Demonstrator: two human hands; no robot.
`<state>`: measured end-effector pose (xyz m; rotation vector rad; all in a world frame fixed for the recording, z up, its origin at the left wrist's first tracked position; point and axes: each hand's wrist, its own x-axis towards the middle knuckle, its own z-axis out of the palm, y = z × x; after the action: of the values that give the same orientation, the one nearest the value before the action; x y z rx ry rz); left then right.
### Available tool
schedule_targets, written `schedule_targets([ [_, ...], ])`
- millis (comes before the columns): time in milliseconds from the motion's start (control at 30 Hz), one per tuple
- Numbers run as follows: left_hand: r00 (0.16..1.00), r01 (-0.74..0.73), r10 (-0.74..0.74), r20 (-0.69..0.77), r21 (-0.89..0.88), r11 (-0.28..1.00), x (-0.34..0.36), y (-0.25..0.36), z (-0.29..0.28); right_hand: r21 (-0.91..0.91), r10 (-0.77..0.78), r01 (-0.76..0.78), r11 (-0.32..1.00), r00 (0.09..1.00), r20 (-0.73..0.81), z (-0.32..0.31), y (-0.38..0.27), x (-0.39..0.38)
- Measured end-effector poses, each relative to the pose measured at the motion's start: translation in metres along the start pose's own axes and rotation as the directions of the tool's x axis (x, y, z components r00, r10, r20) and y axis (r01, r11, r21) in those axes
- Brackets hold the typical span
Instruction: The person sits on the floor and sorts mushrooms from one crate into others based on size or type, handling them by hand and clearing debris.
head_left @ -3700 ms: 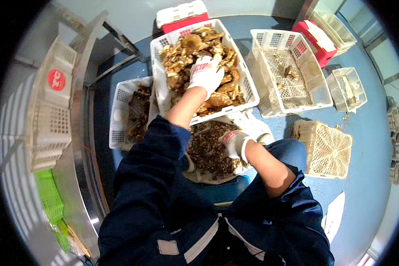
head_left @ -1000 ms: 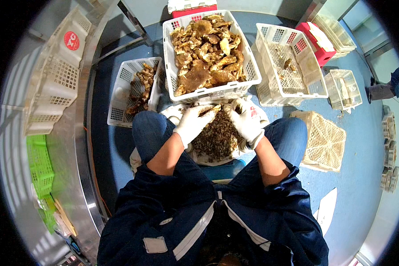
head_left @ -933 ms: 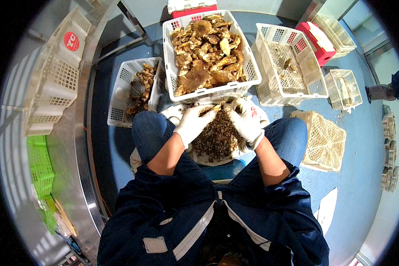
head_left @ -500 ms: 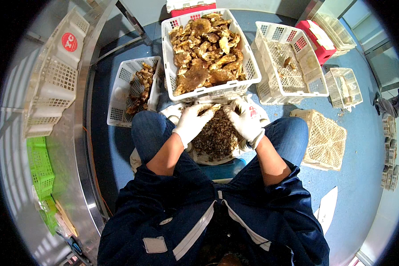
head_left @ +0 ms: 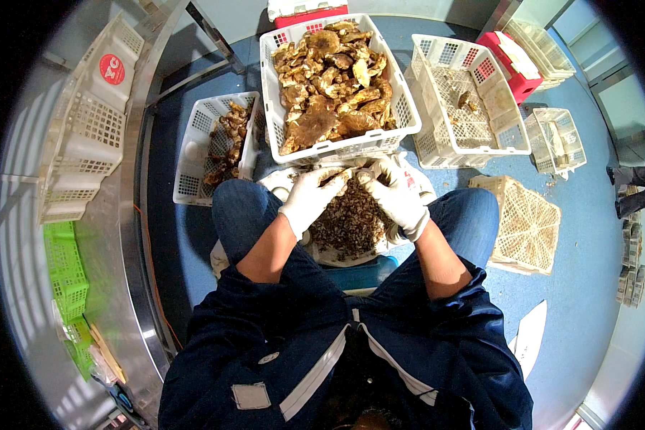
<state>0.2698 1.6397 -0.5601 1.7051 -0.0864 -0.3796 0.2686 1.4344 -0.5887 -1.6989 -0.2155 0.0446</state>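
Both my hands wear white gloves and meet between my knees. My left hand (head_left: 309, 195) is closed around a small mushroom (head_left: 345, 174), whose pale end shows past the fingertips. With its fingers curled in a pinch, my right hand (head_left: 394, 195) faces the mushroom's end; whatever lies between those fingers is hidden. Under the hands is a heap of dark brown and whitish trimmings (head_left: 347, 223) on a pale cloth. Just beyond stands a white crate (head_left: 407, 118) piled high with big brown mushrooms (head_left: 330, 86).
A smaller white crate (head_left: 186, 179) at the left holds several mushrooms. The white crate (head_left: 426, 136) at the right has one brown piece inside. An upturned lattice basket (head_left: 527, 226) sits by my right knee. A steel table (head_left: 111, 279) runs along the left. Another person's legs (head_left: 634, 188) show far right.
My left hand has turned slightly, and less of the mushroom shows between my hands. My right fingers have shifted slightly. At the far right, the other person's legs have come further into view.
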Motion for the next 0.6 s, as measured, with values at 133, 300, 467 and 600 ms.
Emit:
schedule_targets([
  [133, 0.986, 0.148, -0.104, 0.126, -0.412, 0.899, 0.001, -0.016, -0.006, -0.036, 0.042, -0.046, 0.998, 0.995, -0.093, -0.001, 0.003, 0.002],
  [300, 0.952, 0.295, -0.143, 0.271, -0.681, 0.670, 0.000, -0.021, -0.014, -0.302, -0.100, 0.101, 0.948, 0.995, 0.021, -0.003, -0.013, -0.001],
  [467, 0.927, 0.358, -0.177, 0.331, -0.637, 0.682, 0.002, -0.032, -0.012, -0.118, -0.023, 0.017, 0.993, 0.999, -0.045, -0.003, -0.011, -0.003],
  [600, 0.930, 0.327, -0.173, 0.325, -0.514, 0.793, 0.003, -0.037, -0.012, -0.250, -0.012, 0.020, 0.968, 0.999, 0.033, 0.000, -0.012, -0.007],
])
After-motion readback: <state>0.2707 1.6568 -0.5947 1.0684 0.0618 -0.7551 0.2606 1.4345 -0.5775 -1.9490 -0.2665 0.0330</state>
